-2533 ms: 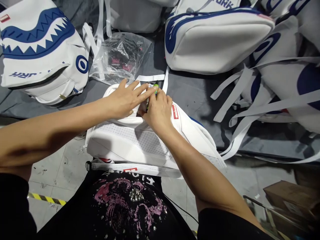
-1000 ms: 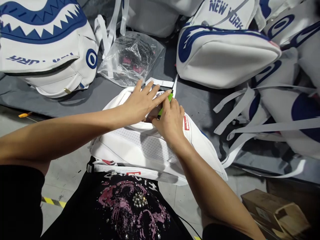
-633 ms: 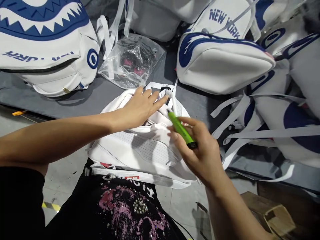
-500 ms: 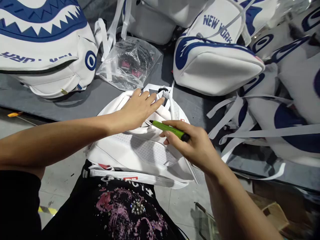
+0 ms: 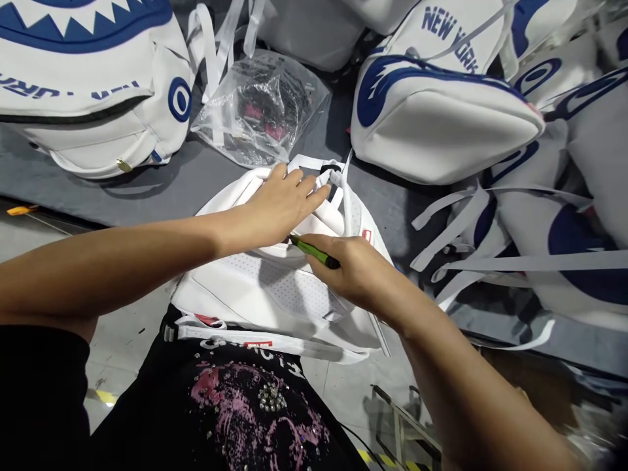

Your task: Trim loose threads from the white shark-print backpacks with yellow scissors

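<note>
A white backpack [image 5: 210,288] lies at the table's front edge, its dotted back panel and straps facing up. My left hand [image 5: 282,203] rests palm down on its upper part, fingers spread, holding nothing. Closed around a green pen [image 5: 316,252] with black ends, my right hand [image 5: 343,268] is just to the right of the left one. The pen's dark tip points left and meets the white fabric beside the left palm. What lies under my left palm is hidden.
A large white and blue backpack [image 5: 112,72] stands at the left. Behind the work lies a clear plastic bag [image 5: 260,104] with dark and pink contents. More backpacks [image 5: 441,134] and loose white straps [image 5: 456,229] crowd the right side.
My right hand has moved slightly left and turned with the pen, whose tip is now lower against the fabric. My left hand stays on the backpack. The view has shifted a little.
</note>
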A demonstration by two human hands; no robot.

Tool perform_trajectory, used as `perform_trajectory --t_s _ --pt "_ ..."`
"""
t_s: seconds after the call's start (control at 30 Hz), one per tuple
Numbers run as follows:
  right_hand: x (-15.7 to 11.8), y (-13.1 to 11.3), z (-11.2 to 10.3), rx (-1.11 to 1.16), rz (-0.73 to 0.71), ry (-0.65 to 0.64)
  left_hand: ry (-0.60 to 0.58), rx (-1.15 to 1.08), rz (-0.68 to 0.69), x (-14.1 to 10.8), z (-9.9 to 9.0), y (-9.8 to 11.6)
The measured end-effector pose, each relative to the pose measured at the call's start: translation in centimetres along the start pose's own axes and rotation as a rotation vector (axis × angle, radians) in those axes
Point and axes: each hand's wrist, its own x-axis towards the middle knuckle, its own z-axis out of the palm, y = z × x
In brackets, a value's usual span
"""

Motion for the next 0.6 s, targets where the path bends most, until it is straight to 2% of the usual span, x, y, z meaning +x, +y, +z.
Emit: perform_trajectory --t_s 0.17,0.6 --pt "0.42 -0.14 -0.3 0.02 -0.051 0.004 -0.01 -0.028 0.011 0.01 -0.14 -0.04" --pt "0.48 -0.03 -0.71 0.007 -0.072 -0.02 0.011 -0.03 0.057 0.0 0.33 -0.7"
